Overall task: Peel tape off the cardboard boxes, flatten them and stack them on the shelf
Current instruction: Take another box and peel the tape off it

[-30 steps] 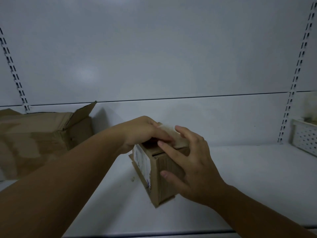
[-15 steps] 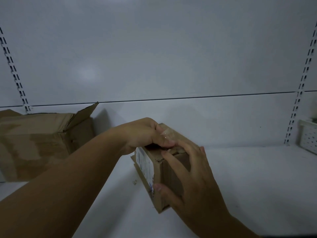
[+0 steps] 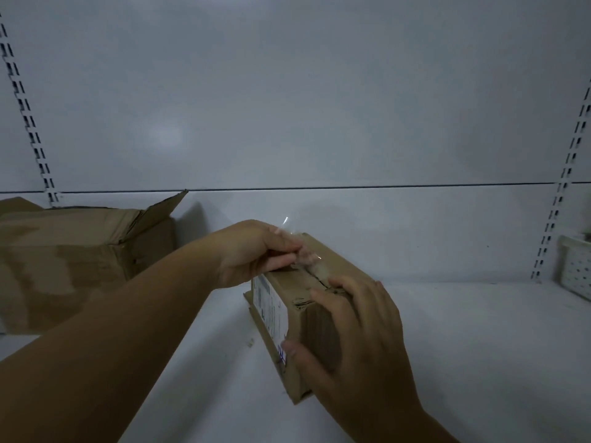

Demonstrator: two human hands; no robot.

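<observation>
Two hands (image 3: 256, 251) (image 3: 355, 340) on small box (image 3: 319, 327), tape (image 3: 303, 255) half-lifted

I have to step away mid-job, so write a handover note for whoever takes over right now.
Left hand: fingers pinch the clear tape, partly lifted off the top of the small box.
Right hand: grips the small box's near end, steadying it on the shelf.
Large box: at left, flaps open, not flattened.
Left: finish peeling, flatten both, stack.
</observation>
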